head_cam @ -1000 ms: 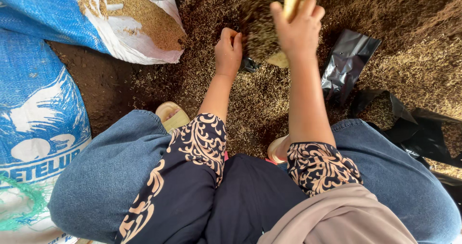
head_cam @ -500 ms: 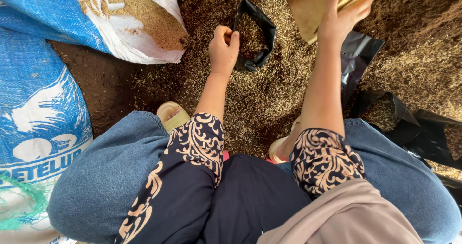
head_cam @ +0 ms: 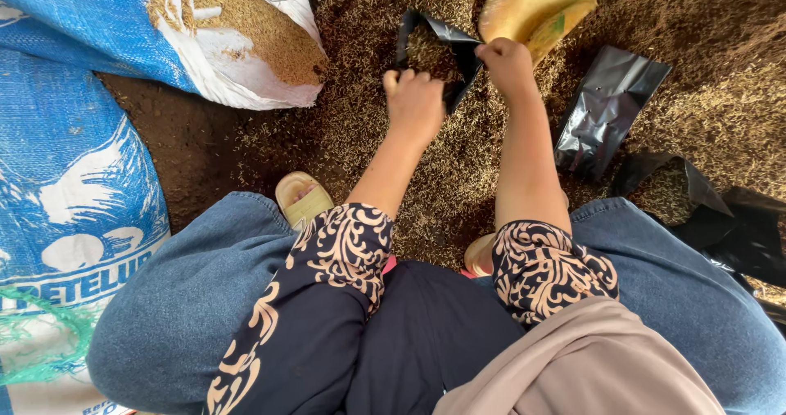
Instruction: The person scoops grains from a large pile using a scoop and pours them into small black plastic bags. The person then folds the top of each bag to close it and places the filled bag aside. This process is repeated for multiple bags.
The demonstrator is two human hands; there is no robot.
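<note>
Husks cover the ground (head_cam: 409, 186) in a brown layer, and two blue and white woven sacks (head_cam: 74, 161) lie along its left edge, the upper one spilling grain. Flat black plastic bags (head_cam: 606, 108) lie toward the right edge. Between the hands, near the top edge, stands a small black bag (head_cam: 434, 51), open and partly filled. Left hand (head_cam: 416, 104) and right hand (head_cam: 508, 67) each pinch its rim, it seems. A yellowish scoop (head_cam: 532, 6) lies just beyond.
</note>
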